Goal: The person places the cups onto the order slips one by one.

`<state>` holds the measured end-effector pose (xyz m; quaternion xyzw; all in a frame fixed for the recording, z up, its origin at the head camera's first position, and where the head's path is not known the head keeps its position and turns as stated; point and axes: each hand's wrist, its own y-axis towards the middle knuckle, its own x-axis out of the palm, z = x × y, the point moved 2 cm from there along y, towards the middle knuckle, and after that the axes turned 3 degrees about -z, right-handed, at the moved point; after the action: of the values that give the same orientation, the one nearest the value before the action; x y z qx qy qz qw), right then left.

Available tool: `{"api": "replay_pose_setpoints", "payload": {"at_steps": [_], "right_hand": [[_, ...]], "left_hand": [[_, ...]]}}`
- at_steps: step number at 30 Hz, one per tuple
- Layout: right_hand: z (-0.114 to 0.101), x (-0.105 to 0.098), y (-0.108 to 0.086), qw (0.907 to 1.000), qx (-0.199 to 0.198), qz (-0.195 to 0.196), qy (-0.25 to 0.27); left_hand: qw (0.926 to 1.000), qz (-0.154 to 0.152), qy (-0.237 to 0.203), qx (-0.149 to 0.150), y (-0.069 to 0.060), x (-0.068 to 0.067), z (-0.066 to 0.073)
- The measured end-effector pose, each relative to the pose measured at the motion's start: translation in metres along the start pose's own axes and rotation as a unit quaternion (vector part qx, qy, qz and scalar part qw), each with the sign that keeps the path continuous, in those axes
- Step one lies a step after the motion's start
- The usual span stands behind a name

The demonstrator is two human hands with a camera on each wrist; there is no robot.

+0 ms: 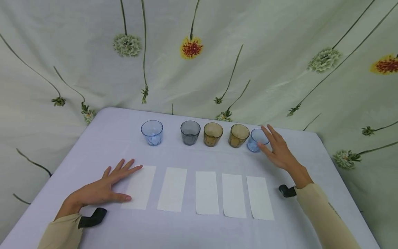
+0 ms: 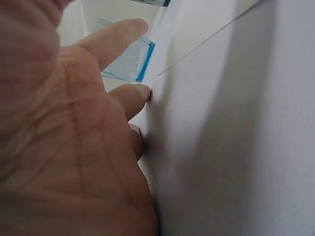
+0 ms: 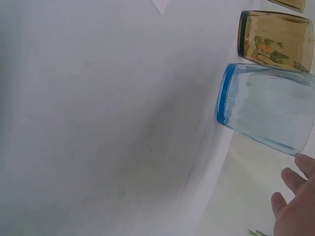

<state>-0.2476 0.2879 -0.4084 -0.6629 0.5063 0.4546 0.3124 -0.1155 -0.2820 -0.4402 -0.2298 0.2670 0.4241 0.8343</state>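
My right hand (image 1: pixel 278 150) reaches to the blue glass (image 1: pixel 253 146) at the right end of a row, its fingers extended by the rim. In the right wrist view the fingertips (image 3: pixel 294 179) lie close to that glass (image 3: pixel 268 105); whether they touch it I cannot tell. My left hand (image 1: pixel 104 186) is spread, with its thumb and index finger over the edge of the leftmost white paper (image 1: pixel 141 190). The left wrist view shows its palm (image 2: pixel 74 142) facing the table, some fingertips down on the cloth, and a blue glass (image 2: pixel 130 64) beyond.
Along the back stand another blue glass (image 1: pixel 152 133), a grey glass (image 1: pixel 190 133) and two amber glasses, one left (image 1: pixel 212 135) and one right (image 1: pixel 238 136). Several white papers (image 1: pixel 206 193) lie in a row before them. A flowered curtain (image 1: pixel 264 62) hangs behind the white-covered table (image 1: pixel 186 231).
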Motion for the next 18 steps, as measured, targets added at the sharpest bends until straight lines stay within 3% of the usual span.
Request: {"api": "replay_pose_setpoints", "payload": {"at_steps": [8, 18], "right_hand": [[0.002, 0.005, 0.005, 0.9989, -0.009, -0.015, 0.044], [0.0, 0.007, 0.013, 0.9979, -0.016, -0.007, 0.062]], "left_hand": [[1.0, -0.001, 0.0, 0.005, 0.001, 0.0, -0.002], [0.9999, 0.004, 0.009, 0.014, 0.0, 0.0, -0.003]]}}
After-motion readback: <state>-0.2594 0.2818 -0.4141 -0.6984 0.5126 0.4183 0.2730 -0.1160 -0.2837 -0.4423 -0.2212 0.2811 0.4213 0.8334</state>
